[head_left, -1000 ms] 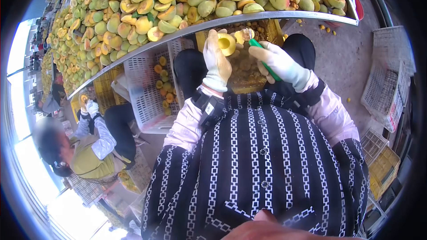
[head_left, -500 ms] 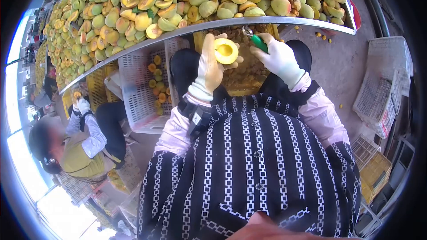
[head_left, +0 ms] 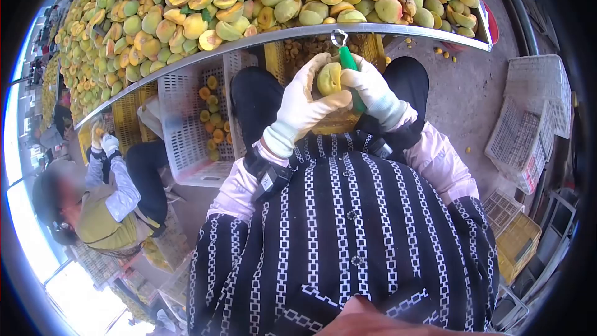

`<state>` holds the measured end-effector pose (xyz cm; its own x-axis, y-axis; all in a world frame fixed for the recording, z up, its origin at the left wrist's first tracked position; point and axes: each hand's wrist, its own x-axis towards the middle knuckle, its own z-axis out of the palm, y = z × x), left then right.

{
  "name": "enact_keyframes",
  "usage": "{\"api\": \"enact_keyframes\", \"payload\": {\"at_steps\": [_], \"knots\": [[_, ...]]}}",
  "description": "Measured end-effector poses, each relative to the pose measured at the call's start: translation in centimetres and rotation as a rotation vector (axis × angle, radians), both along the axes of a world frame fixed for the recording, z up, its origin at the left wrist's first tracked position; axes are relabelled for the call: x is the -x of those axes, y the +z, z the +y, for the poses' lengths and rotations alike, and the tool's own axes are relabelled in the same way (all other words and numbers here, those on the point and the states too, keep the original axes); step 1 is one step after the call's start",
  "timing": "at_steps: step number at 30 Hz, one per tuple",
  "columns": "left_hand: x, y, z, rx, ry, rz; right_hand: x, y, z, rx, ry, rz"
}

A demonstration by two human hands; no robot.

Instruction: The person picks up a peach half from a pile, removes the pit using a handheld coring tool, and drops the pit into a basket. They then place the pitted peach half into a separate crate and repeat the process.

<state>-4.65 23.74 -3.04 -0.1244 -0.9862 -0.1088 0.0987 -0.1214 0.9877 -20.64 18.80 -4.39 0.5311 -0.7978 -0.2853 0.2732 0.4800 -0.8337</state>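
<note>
My gloved left hand (head_left: 301, 109) is closed around a yellow-green peach half (head_left: 329, 79), held above my lap. My gloved right hand (head_left: 373, 93) grips the green handle (head_left: 348, 59) of a small tool, its metal ring (head_left: 339, 38) pointing away from me near the table edge. The fingers of my right hand also touch the fruit's right side. Below the hands, a yellow crate (head_left: 375, 50) between my knees holds brown pits or scraps, partly hidden by the hands.
A metal-edged table (head_left: 261, 40) piled with halved peaches spans the front. A white crate (head_left: 186, 130) with peach halves stands left, near a seated co-worker (head_left: 112, 208). Stacked white crates (head_left: 525, 124) and a yellow crate (head_left: 519, 249) are at right. Small fruits lie on the floor.
Both hands have come together. The fruit's hollow, cut face has turned out of view and its outer side now shows. The tool has moved left, its ring pointing away from me.
</note>
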Motion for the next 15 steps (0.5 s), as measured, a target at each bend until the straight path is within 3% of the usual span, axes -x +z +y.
{"api": "enact_keyframes", "payload": {"at_steps": [3,5,7,10,12,15], "knots": [[0.7,0.3,0.1,0.054,0.115,0.163,0.1,0.1,0.4,0.030,-0.074,-0.027],[-0.3,0.4,0.1,-0.083,0.059,0.380,0.6,2.9,0.1,0.012,0.007,0.166],[-1.3,0.4,-0.1,-0.105,-0.001,0.654,1.2,3.8,-0.2,-0.044,-0.002,0.106],[-1.3,0.7,0.1,-0.151,0.055,0.619,1.7,4.0,0.1,0.066,-0.031,0.335],[-1.1,0.4,0.2,-0.181,0.110,0.541,1.6,3.1,0.6,1.155,-0.227,0.941],[-1.3,-0.1,0.4,-0.236,0.143,0.439,1.7,3.5,0.9,1.267,-0.093,1.044]]}}
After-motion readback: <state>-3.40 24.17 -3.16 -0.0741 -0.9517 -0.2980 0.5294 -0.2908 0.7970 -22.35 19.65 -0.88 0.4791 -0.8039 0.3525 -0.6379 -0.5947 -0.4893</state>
